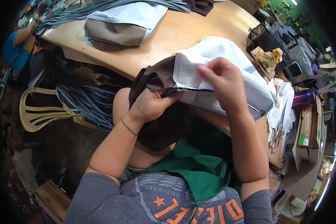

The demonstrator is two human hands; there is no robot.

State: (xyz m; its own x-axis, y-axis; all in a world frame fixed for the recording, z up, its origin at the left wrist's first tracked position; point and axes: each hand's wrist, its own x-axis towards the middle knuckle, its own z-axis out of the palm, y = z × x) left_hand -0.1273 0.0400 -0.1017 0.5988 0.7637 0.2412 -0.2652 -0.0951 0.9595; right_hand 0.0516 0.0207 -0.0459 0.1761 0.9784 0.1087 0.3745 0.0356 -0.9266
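Observation:
My left hand (153,102) is closed on the dark brown fabric (156,132), thumb pressed near a seam where it joins a textured white fabric piece (224,50). A dark strip runs along that seam under my right hand. My right hand (224,82) is pinched above the white fabric, a little right of the seam's end; whatever lies between its fingertips is too small to make out. The joined bundle lies over my leg and the front of the table. Green cloth (186,171) is bunched in my lap.
The tan table (237,18) holds grey-and-white fabric (115,33) and blue strips (63,18); scissors (276,140) lie at right beside boxes (306,132). A plastic chair (30,110) bears more strips. A co-worker's arm in a blue sleeve (15,48) is at upper left.

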